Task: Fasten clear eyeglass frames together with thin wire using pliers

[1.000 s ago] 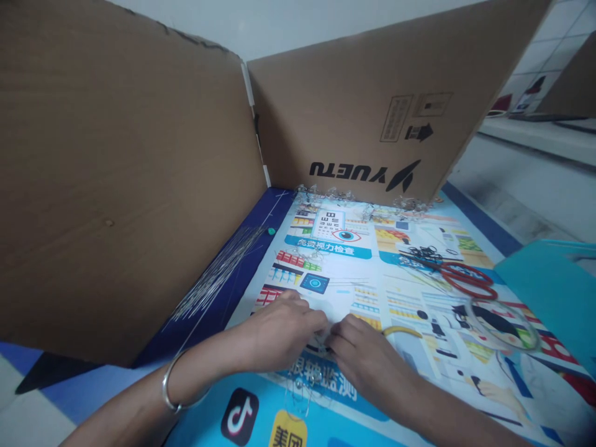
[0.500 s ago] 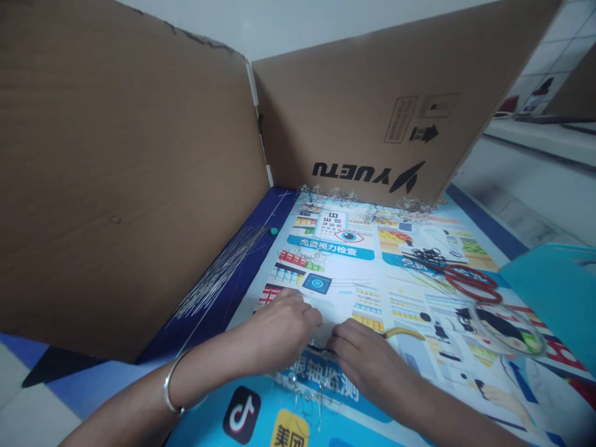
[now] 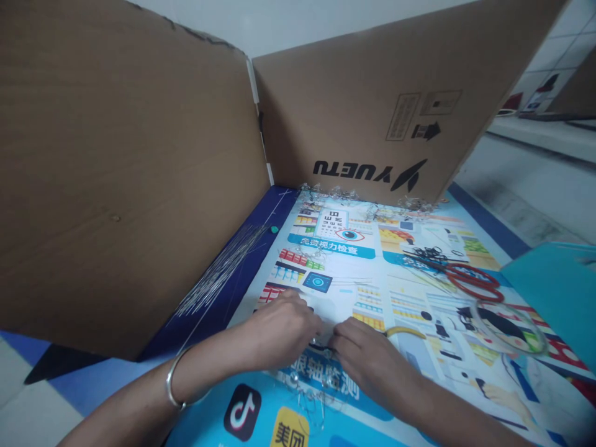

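Note:
Low in the middle of the view, my left hand is closed in a pinch, a metal bangle on its wrist. My right hand is closed beside it, a small gap apart. In that gap shows a small dark strip with clear glinting bits near it. The fingers cover most of what they hold, so its kind cannot be made out. Just below the hands, clear beaded wire loops lie on the printed sheet.
Cardboard walls stand at the left and back. Thin wires lie at left. Scissors with red handles, a dark pile of bands, a clear round dish and a yellow curved handle lie right. Clear beaded pieces line the back.
Both hands stay close together in nearly the same place, with the left fingers turned slightly. The whole view has shifted very slightly.

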Demonstrator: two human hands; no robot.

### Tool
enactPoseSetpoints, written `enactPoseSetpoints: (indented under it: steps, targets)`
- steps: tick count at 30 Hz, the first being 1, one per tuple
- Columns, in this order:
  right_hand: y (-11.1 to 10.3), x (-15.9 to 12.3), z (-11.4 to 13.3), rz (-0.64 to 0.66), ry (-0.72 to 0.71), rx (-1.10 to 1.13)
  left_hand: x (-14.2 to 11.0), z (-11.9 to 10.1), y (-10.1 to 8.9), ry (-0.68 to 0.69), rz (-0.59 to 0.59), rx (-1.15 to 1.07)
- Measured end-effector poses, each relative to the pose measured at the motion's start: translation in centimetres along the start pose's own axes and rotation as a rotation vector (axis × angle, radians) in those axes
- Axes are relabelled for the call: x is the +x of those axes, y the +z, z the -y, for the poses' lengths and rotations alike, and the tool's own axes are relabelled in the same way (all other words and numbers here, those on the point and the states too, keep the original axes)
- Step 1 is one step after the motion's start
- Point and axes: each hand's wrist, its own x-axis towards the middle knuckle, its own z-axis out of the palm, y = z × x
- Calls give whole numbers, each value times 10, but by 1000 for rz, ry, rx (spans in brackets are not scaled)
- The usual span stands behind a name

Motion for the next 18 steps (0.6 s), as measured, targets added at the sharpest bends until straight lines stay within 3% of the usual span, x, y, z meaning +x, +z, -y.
enactPoseSetpoints:
  steps: [8, 18]
  targets:
    - [2, -2, -4, 14, 5, 36, -3, -1, 2, -106, -13, -4]
    - [5, -4, -5, 37, 19, 76, -4, -5, 1, -96, -10, 81]
